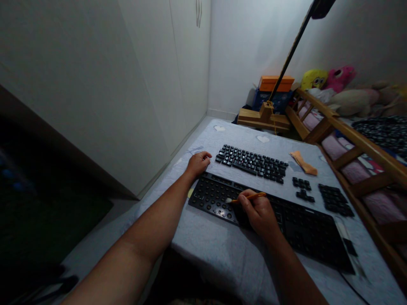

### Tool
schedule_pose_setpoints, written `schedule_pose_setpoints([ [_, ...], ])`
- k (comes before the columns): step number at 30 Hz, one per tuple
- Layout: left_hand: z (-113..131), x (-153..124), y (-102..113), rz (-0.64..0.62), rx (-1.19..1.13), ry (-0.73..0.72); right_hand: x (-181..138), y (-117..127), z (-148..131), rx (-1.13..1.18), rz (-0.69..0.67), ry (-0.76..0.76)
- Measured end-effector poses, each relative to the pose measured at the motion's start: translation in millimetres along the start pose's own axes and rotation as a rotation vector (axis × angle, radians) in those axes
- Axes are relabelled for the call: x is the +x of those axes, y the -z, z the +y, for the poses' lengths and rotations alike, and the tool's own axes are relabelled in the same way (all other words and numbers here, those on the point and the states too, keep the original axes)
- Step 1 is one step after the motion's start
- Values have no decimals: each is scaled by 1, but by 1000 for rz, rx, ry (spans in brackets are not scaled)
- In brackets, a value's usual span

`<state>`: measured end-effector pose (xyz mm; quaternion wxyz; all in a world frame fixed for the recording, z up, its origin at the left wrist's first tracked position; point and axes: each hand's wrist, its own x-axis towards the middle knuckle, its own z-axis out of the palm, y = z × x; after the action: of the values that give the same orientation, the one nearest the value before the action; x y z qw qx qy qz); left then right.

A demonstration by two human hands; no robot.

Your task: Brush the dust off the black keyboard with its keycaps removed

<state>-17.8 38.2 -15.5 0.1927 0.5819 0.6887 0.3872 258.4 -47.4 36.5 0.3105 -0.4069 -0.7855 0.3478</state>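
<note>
My right hand [259, 212] grips a small paintbrush [254, 196] with an orange-brown handle. The pale bristles point left and meet, or hover just over, the key sockets of a black keyboard base [216, 192] with its keycaps off. Beyond the base's far left corner, my left hand [199, 164] rests on the table, fingers loosely bent and a little apart, with nothing visible in it. Loose black keycaps [251, 163] lie in keyboard order behind the base. Smaller keycap groups, an arrow-and-navigation cluster [302, 188] and a number-pad block [335, 200], sit farther right.
A folded orange cloth [303, 163] lies at the table's far right. Something with a dark band [349, 246] is at the base's right end, near a cable. A wooden bed rail [359, 146] borders the right; a white wardrobe [143, 84] stands left. A wooden stand [263, 116] is behind.
</note>
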Motion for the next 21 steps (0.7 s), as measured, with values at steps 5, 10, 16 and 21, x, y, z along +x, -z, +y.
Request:
schedule_pose_setpoints([
  [5, -1, 0, -1, 4, 0, 3, -1, 1, 3, 49, 8, -32],
  [10, 0, 0, -1, 4, 12, 6, -2, 0, 7, 89, 44, -51],
  [16, 1, 0, 1, -5, 8, 1, -1, -2, 7, 29, 85, -37],
  [21, 3, -1, 1, -6, 27, 20, -1, -1, 5, 54, -4, -61],
])
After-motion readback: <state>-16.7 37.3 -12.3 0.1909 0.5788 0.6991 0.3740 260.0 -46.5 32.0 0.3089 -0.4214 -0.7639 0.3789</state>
